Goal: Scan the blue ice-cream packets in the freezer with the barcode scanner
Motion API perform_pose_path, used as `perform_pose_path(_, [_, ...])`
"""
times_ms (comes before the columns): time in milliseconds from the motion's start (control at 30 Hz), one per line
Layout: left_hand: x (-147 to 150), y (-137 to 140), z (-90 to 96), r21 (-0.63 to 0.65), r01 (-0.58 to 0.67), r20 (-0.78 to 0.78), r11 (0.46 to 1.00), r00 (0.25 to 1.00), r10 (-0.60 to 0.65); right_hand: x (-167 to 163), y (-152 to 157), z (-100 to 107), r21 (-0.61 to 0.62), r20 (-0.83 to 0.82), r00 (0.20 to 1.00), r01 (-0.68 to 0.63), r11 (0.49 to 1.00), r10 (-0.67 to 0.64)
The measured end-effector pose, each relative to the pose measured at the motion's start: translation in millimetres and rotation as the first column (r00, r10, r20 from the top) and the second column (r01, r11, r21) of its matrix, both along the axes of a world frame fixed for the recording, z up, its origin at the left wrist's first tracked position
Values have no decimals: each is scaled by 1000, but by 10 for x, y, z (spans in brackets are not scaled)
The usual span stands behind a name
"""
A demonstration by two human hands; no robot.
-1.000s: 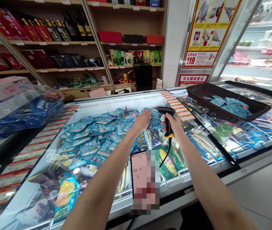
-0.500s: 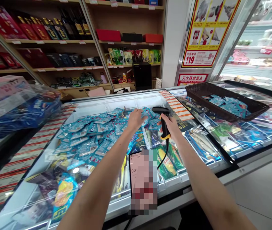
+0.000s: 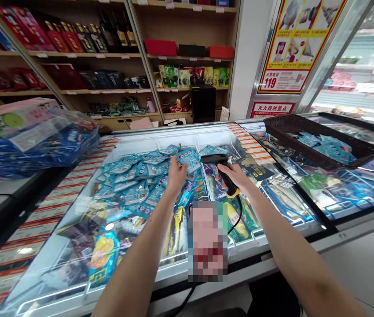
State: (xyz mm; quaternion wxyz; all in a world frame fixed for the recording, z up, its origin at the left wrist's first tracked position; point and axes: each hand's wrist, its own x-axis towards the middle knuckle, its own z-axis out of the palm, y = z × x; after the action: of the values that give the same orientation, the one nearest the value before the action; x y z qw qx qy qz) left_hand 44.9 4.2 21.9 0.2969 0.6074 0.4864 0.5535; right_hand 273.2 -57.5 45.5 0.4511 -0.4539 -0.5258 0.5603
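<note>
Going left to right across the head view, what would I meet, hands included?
Plastic-wrapped packages → left hand on a blue packet → barcode scanner in the right hand → dark brown basket.

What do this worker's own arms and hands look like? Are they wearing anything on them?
Both are ordinary human arms, uncovered: the bare left forearm and bare right forearm show no sleeve, watch or bracelet. The ungloved left hand and ungloved right hand have no rings that I can make out.
</note>
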Motion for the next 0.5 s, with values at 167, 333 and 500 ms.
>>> perform_pose_path(167, [-1,-26,17,-37,22,60,999,998,-20,-59,-59,3,42,97,995,-28,999,24])
perform_pose_path(333, [-1,-33,12,-17,-15,38,1000,999,16,-87,-126,71,73,143,989,-36,997,26])
perform_pose_path(500, [-15,-38,12,-9,-21,-7,1000,1000,21,-102,-124,63,89,169,985,-51,995,36])
